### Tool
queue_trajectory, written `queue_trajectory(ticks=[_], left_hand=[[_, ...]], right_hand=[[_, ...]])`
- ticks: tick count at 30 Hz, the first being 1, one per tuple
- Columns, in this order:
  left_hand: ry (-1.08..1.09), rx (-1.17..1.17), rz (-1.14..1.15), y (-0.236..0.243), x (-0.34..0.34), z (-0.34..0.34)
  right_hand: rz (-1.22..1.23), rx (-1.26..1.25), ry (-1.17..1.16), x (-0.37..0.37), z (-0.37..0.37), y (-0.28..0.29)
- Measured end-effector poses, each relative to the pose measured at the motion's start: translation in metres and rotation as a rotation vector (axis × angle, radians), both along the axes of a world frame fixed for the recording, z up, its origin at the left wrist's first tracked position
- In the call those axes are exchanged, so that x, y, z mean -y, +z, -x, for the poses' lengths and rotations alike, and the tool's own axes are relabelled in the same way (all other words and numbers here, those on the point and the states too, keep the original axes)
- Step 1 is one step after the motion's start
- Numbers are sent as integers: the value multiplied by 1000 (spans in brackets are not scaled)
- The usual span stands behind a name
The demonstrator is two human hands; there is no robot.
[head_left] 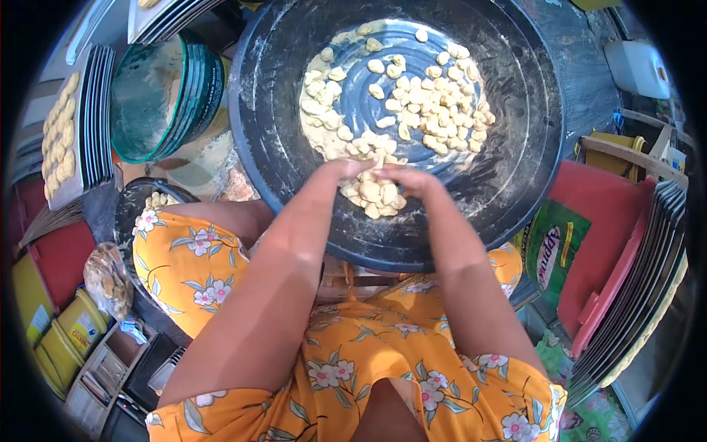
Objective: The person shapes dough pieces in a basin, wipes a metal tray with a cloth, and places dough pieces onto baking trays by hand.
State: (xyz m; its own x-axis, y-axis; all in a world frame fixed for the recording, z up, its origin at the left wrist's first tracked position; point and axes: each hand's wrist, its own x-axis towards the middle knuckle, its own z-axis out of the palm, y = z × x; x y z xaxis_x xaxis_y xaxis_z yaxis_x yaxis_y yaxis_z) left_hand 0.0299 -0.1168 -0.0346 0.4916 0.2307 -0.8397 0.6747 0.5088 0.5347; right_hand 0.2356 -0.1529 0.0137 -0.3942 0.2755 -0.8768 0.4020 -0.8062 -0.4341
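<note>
A large dark round tub [265,88] holds many small pale dough pieces [434,110] dusted with flour, in loose groups at its back left and right and in a pile [379,197] near the front. My left hand [354,167] reaches into the upper edge of the front pile; its fingertips are hard to make out among the pieces. My right hand [405,179] meets it from the right, its fingers stretched across the pieces and its thumb apart. Both hands touch the dough pieces.
At left stand stacked trays [99,118] with shaped dough on top, nested green buckets [151,96] and a dark bowl [129,221] behind my knee. At right are a red plastic piece [596,250], more stacked trays [644,280] and a white jerrycan [635,68]. Yellow containers [77,324] sit lower left.
</note>
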Motion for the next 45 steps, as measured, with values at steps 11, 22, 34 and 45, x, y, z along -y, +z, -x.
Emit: queue_trajectory(ticks=[11,22,34,45], left_hand=[[-591,-288,-326,21,17,-21],[-105,38,-323,57,10,-23],[393,281,-921,326,-9,53],[1290,115,-1174,429,209,359]], right_hand=[[-376,163,133,39,3,-39],[-82,-334,-661,45,-1,14],[-600,-504,-491,-37,54,246],[-936,-785,195,25,410,369]])
